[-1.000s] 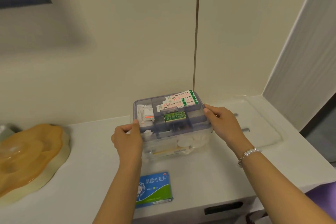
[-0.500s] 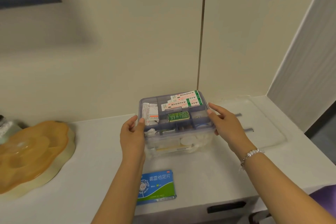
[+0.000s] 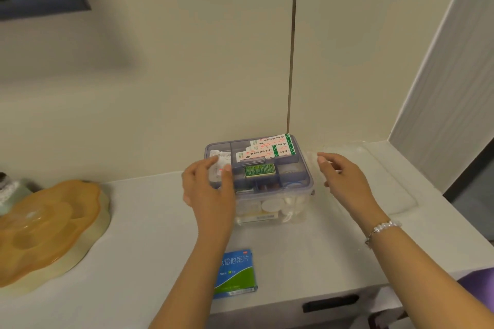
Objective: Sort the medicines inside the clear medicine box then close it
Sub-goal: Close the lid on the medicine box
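Observation:
The clear medicine box (image 3: 310,187) stands uncovered on the white counter against the wall. Its purple-tinted top tray holds white-and-green cartons (image 3: 275,149), a small green box (image 3: 259,170) and a white sachet (image 3: 223,159) in the left compartment. Cotton pads and a white cap show through the lower part. My left hand (image 3: 208,192) reaches over the box's left side, thumb and forefinger apart on either side of the sachet. My right hand (image 3: 344,179) hovers open just right of the box, not touching it. A blue-and-green medicine carton (image 3: 236,272) lies flat near the front edge.
The clear lid (image 3: 387,189) lies flat on the counter to the right, under my right hand. An orange lobed dish (image 3: 45,230) sits at the left. The counter ends at a drawer front with a dark handle (image 3: 330,302). A wall corner closes the right side.
Both hands have let go of the box's sides. My left hand rose over the left compartment; my right hand pulled away to the right. The box stayed in place.

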